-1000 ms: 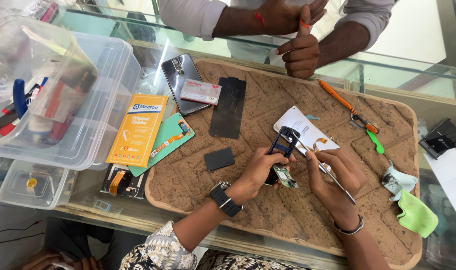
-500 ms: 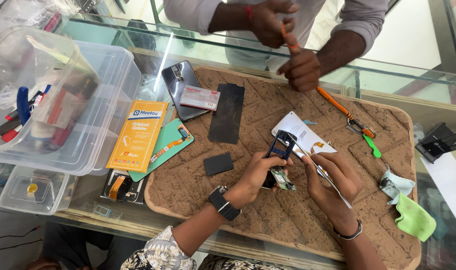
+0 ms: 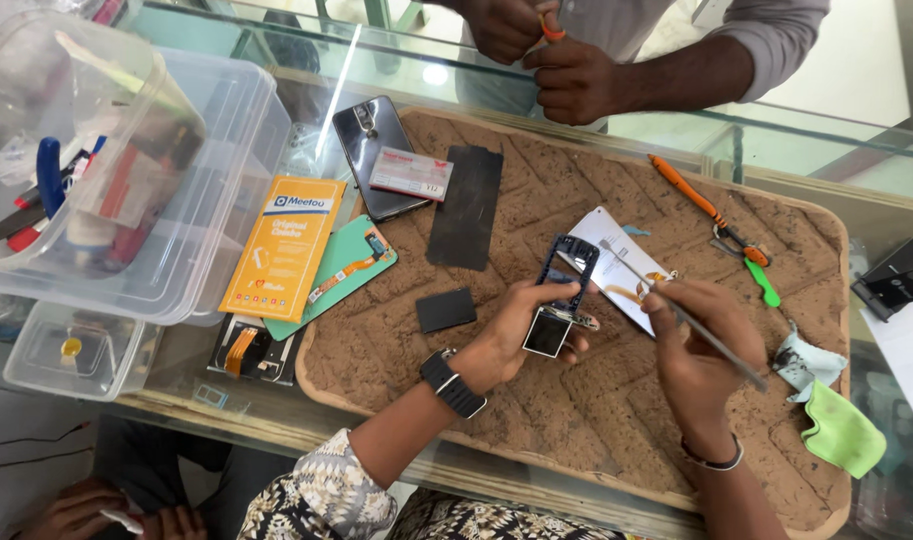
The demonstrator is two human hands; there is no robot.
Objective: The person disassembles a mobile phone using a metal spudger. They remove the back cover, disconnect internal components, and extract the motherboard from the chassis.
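Here the left hand [image 3: 511,335] has its fingers curled around a dark phone frame [image 3: 559,295], holding it tilted just above the brown mat [image 3: 576,400] near the middle of the frame. The right hand [image 3: 694,345] pinches a thin metal tool [image 3: 676,312], whose tip points toward the frame's upper end. Under both lies a white card [image 3: 616,260]. To the left on the mat sit a small black rectangle [image 3: 446,310] and a long dark strip [image 3: 466,205]. Farther left are an orange packet [image 3: 281,245] and clear plastic boxes [image 3: 106,180]. At the top, another person's hands [image 3: 556,60] grip something orange. A green cloth [image 3: 841,430] lies at lower right.
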